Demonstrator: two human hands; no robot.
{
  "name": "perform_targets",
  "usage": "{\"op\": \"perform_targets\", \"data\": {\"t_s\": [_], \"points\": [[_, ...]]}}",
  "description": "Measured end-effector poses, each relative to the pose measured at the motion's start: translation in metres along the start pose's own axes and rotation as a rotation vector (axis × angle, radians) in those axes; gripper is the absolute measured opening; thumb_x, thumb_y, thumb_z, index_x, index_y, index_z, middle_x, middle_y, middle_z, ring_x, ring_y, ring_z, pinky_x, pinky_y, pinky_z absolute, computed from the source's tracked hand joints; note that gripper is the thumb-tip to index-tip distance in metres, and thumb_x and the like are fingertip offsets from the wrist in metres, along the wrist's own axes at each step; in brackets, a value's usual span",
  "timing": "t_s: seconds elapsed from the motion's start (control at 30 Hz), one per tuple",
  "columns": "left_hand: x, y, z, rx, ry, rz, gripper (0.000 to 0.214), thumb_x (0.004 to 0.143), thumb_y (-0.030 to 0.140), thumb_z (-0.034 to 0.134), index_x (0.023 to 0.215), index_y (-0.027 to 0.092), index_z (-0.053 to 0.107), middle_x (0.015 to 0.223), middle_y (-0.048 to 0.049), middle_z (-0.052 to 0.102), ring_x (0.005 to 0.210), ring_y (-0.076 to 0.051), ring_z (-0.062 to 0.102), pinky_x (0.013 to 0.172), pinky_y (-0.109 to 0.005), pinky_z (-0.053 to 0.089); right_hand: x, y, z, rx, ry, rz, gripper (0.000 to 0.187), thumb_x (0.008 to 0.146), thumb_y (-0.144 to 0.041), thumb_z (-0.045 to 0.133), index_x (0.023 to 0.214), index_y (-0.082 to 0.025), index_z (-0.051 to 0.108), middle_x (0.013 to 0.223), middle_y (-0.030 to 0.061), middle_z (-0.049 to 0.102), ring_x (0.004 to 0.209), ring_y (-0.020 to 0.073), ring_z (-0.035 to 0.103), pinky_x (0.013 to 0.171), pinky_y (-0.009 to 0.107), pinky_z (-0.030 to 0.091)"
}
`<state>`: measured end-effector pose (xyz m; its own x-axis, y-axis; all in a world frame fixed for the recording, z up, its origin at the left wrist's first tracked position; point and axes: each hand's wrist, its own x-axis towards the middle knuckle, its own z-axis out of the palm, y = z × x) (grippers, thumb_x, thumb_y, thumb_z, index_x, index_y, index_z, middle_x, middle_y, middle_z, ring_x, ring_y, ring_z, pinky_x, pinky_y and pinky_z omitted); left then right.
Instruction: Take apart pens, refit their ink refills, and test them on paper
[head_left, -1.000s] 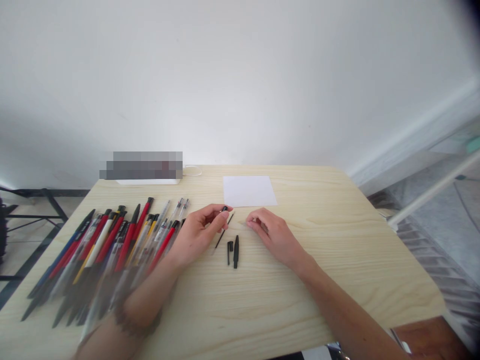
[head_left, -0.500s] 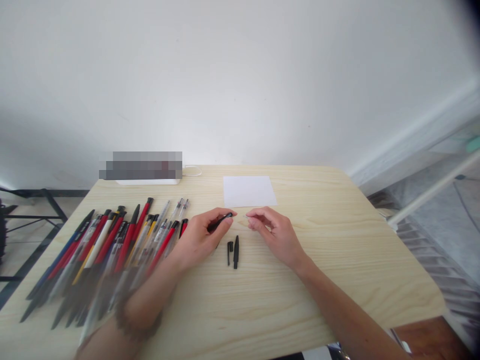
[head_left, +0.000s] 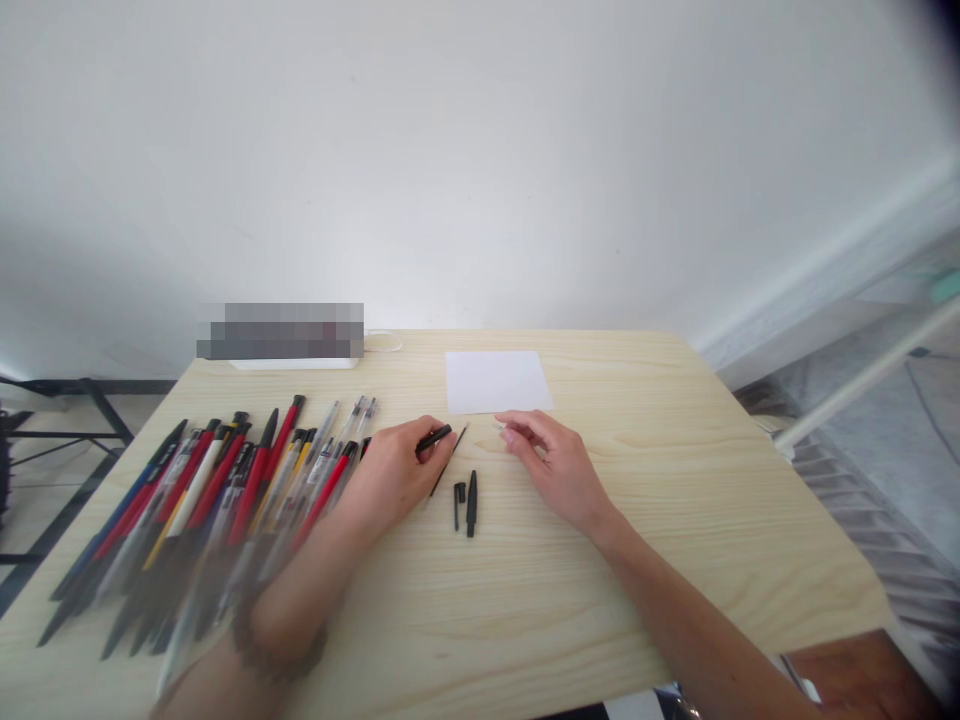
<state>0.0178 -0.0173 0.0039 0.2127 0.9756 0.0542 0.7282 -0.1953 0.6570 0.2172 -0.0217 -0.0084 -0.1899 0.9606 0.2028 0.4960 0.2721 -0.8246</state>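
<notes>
My left hand (head_left: 395,472) is closed on a short black pen barrel (head_left: 435,437) that sticks out to the right of its fingers. A thin black refill (head_left: 448,461) lies on the table just beneath that hand's fingertips. My right hand (head_left: 551,464) rests a little to the right, with its fingertips pinched on a tiny pale piece that I cannot make out. Between the hands, nearer me, lie a black pen cap (head_left: 472,503) and a small black clip piece (head_left: 457,503).
A row of several red, black, blue, yellow and clear pens (head_left: 225,490) covers the left of the wooden table (head_left: 600,590). A white sheet of paper (head_left: 497,381) lies behind the hands. A white box (head_left: 296,362) stands at the back left.
My left hand turned the black barrel from upright to level and drew back slightly left. The refill shows on the table again. My right hand shifted a little away from me.
</notes>
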Motion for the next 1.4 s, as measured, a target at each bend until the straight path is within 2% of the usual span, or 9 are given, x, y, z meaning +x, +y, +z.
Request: {"op": "perform_targets", "data": {"t_s": [0.1,0.23,0.47,0.67,0.73,1.1,1.2,1.27,1.4], "points": [[0.0,0.001,0.0,0.03,-0.022,-0.018,0.028,0.085,0.041,0.044,0.076,0.019,0.057,0.06,0.0013,0.058,0.053,-0.013,0.051,0.053,-0.023,0.035,0.0,0.0,0.0,0.01,-0.013,-0.022,0.025,0.089,-0.024,0.044,0.109,-0.021,0.059,0.089,0.0037,0.061,0.073,0.0125,0.058,0.068,0.026,0.047],[0.0,0.0,0.001,0.117,-0.045,-0.035,0.029,0.085,0.044,0.041,0.084,0.021,0.058,0.069,-0.0019,0.065,0.063,-0.017,0.059,0.057,-0.025,0.039,0.0,-0.002,0.001,0.016,-0.016,-0.021,0.022,0.089,-0.023,0.043,0.103,-0.021,0.06,0.089,0.0034,0.06,0.071,0.0116,0.058,0.066,0.025,0.046],[-0.001,0.0,0.004,0.309,-0.094,-0.112,0.037,0.081,0.052,0.044,0.093,0.02,0.058,0.073,-0.0066,0.069,0.073,-0.025,0.064,0.059,-0.029,0.043,-0.001,-0.001,0.002,0.022,-0.014,0.047,0.015,0.085,-0.026,0.049,0.094,-0.019,0.058,0.084,0.0031,0.062,0.071,0.0133,0.058,0.065,0.026,0.047],[0.001,0.001,0.0,0.342,-0.118,-0.135,0.032,0.084,0.042,0.042,0.092,0.018,0.061,0.08,-0.0099,0.07,0.077,-0.026,0.065,0.065,-0.031,0.045,-0.001,0.002,0.002,0.052,-0.019,-0.009,0.028,0.087,-0.026,0.045,0.113,-0.022,0.055,0.089,0.0042,0.06,0.07,0.0128,0.058,0.068,0.028,0.048],[0.0,0.0,0.0,0.384,-0.123,-0.141,0.03,0.084,0.039,0.041,0.091,0.018,0.061,0.078,-0.0103,0.069,0.077,-0.027,0.065,0.064,-0.031,0.045,0.0,0.001,0.002,0.044,-0.03,-0.026,0.028,0.088,-0.025,0.043,0.112,-0.022,0.057,0.09,0.0047,0.059,0.07,0.0127,0.058,0.066,0.027,0.048],[-0.004,0.011,-0.002,0.629,-0.226,-0.09,0.024,0.083,0.027,0.038,0.09,0.015,0.057,0.069,-0.0117,0.066,0.069,-0.032,0.065,0.056,-0.036,0.045,0.0,0.002,0.004,0.093,0.006,0.059,0.015,0.084,-0.028,0.052,0.092,-0.019,0.061,0.086,0.0041,0.064,0.075,0.0145,0.059,0.069,0.029,0.049],[-0.003,0.013,-0.004,0.627,-0.266,-0.075,0.021,0.082,0.027,0.04,0.087,0.014,0.056,0.074,-0.0122,0.067,0.07,-0.03,0.065,0.058,-0.034,0.045,0.002,0.002,0.003,0.096,0.053,0.002,0.013,0.081,-0.028,0.055,0.088,-0.02,0.063,0.096,0.0052,0.061,0.081,0.0147,0.058,0.068,0.028,0.049],[-0.002,0.013,-0.006,0.61,-0.293,-0.067,0.021,0.081,0.027,0.04,0.087,0.014,0.056,0.076,-0.0125,0.067,0.071,-0.029,0.065,0.058,-0.033,0.044,0.002,0.001,0.002,0.091,0.073,-0.008,0.012,0.08,-0.028,0.057,0.087,-0.021,0.065,0.095,0.0053,0.06,0.079,0.0144,0.057,0.068,0.028,0.049],[-0.001,0.013,-0.006,0.536,-0.315,-0.006,0.02,0.082,0.029,0.042,0.088,0.015,0.056,0.075,-0.0106,0.067,0.071,-0.027,0.064,0.059,-0.03,0.042,0.002,0.001,0.002,0.206,0.048,0.06,0.015,0.08,-0.03,0.058,0.088,-0.02,0.064,0.087,0.0048,0.063,0.078,0.0147,0.059,0.074,0.03,0.05]]}}
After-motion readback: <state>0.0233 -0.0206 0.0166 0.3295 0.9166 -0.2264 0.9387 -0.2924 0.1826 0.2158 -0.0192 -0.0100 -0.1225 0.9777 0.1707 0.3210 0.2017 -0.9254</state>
